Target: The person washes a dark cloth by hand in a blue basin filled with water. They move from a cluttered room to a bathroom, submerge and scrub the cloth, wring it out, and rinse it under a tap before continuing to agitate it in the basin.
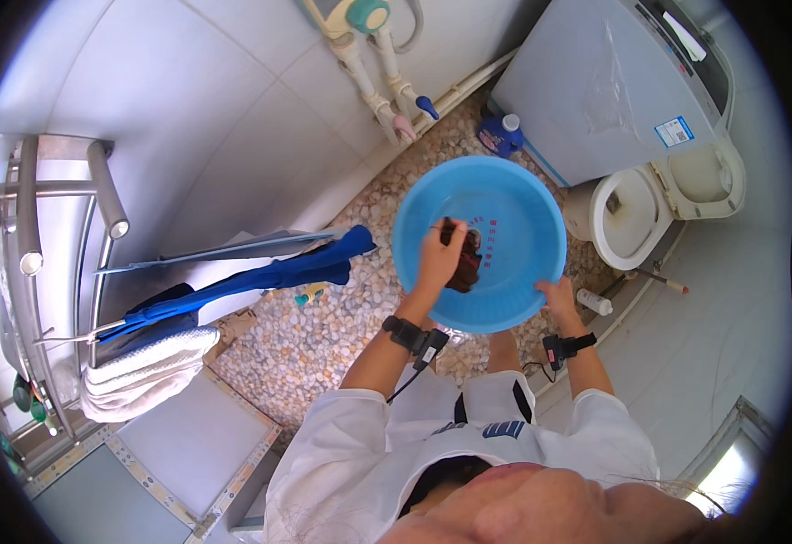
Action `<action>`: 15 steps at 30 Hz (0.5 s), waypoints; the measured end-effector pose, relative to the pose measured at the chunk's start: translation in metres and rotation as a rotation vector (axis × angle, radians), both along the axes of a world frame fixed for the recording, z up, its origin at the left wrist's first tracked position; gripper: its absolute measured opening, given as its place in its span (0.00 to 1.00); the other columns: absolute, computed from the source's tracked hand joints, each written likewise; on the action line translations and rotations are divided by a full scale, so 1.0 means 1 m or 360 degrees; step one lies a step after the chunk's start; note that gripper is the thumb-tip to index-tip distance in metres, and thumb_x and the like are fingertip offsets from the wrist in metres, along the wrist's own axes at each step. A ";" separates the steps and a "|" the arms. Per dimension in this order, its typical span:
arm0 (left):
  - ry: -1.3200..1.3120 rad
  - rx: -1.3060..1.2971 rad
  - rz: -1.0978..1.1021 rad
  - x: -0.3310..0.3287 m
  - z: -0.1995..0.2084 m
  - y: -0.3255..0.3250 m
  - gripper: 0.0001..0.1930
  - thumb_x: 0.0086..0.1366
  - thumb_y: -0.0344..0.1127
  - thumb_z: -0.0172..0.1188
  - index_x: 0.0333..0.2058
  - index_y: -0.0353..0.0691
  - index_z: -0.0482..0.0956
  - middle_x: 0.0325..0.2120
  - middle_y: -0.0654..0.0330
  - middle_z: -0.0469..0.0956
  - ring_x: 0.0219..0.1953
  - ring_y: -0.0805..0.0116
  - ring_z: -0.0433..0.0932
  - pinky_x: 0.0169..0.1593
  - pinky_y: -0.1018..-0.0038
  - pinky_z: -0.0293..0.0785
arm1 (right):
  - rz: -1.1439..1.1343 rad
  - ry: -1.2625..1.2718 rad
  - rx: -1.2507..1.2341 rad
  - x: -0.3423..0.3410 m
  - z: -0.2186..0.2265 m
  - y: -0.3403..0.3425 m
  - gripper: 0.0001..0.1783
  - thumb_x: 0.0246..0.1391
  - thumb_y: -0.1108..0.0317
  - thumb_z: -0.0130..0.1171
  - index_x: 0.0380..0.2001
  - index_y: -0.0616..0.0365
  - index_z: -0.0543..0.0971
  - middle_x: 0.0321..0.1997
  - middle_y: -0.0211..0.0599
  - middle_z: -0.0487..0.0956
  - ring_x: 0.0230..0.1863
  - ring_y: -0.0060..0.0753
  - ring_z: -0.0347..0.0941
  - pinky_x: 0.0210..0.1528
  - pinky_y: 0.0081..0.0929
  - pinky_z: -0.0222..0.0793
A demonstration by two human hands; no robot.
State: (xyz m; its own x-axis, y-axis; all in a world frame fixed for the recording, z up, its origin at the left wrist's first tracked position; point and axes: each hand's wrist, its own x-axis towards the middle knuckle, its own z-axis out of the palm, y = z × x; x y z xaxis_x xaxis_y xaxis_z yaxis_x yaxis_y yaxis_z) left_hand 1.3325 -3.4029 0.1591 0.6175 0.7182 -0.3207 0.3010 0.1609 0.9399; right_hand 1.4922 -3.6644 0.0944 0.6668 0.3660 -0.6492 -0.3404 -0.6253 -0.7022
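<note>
A round light-blue plastic basin (pixel 528 208) with red printing on its bottom is tilted in front of me, over a pebble-patterned floor. Inside it, left of the middle, my left hand (pixel 440 258) has its fingers closed on a crumpled dark brown cloth (pixel 465 272). Part of the cloth is hidden by the hand, and its exact shape cannot be made out. At the lower right, my right hand (pixel 557 295) grips the basin's rim. Each wrist wears a black strap with a small device.
Behind the basin stand a blue bottle (pixel 501 134) and a grey washing machine (pixel 605 82). A toilet (pixel 627 218) is at the right. Wall pipes (pixel 373 86) run at the back. Blue clothing (pixel 260 276) and a white towel (pixel 146 372) hang from a metal rack at the left.
</note>
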 end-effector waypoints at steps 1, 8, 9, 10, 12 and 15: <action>-0.0090 0.0036 -0.0023 -0.007 -0.012 0.008 0.20 0.64 0.47 0.58 0.45 0.35 0.75 0.40 0.50 0.79 0.42 0.58 0.78 0.47 0.65 0.72 | -0.0022 0.0013 -0.0006 -0.005 0.004 0.008 0.12 0.43 0.74 0.58 0.33 0.69 0.76 0.26 0.42 0.78 0.22 0.33 0.76 0.21 0.28 0.70; 0.0236 0.0515 -0.0097 -0.086 -0.018 0.021 0.41 0.58 0.48 0.65 0.62 0.29 0.57 0.59 0.41 0.62 0.61 0.51 0.63 0.59 0.64 0.65 | -0.0167 0.0049 0.0013 -0.020 -0.003 0.037 0.09 0.39 0.75 0.59 0.28 0.69 0.77 0.21 0.40 0.78 0.17 0.32 0.72 0.17 0.28 0.64; 0.0368 0.0605 -0.0054 -0.102 -0.033 0.018 0.44 0.58 0.48 0.65 0.64 0.30 0.54 0.61 0.41 0.60 0.62 0.50 0.62 0.59 0.64 0.66 | -0.0154 0.0052 0.0020 -0.018 -0.007 0.041 0.09 0.39 0.75 0.59 0.27 0.68 0.77 0.20 0.40 0.77 0.16 0.31 0.71 0.16 0.29 0.63; 0.0504 0.0689 -0.0010 -0.117 -0.051 0.011 0.46 0.57 0.49 0.66 0.65 0.31 0.51 0.62 0.41 0.58 0.63 0.49 0.60 0.59 0.65 0.66 | -0.0084 0.0099 -0.0013 -0.012 -0.013 0.041 0.07 0.40 0.75 0.59 0.26 0.68 0.76 0.20 0.39 0.77 0.15 0.31 0.70 0.17 0.29 0.62; 0.0637 0.0182 0.0206 -0.153 -0.120 -0.017 0.44 0.57 0.48 0.66 0.64 0.33 0.53 0.62 0.44 0.59 0.62 0.49 0.62 0.57 0.62 0.68 | 0.0070 0.0189 -0.0062 0.006 -0.026 0.044 0.06 0.40 0.75 0.58 0.24 0.67 0.75 0.20 0.38 0.76 0.15 0.30 0.68 0.17 0.30 0.60; 0.0614 -0.0925 0.0463 -0.136 -0.094 -0.022 0.40 0.58 0.46 0.66 0.62 0.34 0.57 0.59 0.47 0.61 0.59 0.49 0.65 0.53 0.59 0.71 | 0.0192 0.0259 -0.0123 0.019 -0.047 0.052 0.05 0.43 0.74 0.58 0.23 0.65 0.74 0.21 0.37 0.76 0.16 0.29 0.68 0.17 0.28 0.60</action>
State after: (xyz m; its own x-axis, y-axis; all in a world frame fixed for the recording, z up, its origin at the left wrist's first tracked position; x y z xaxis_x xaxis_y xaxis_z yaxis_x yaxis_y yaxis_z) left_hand 1.1967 -3.4251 0.0651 0.1961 0.4843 -0.8526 0.4612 0.7218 0.5161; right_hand 1.5114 -3.6122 0.0477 0.5053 0.3817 -0.7740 -0.3645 -0.7185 -0.5923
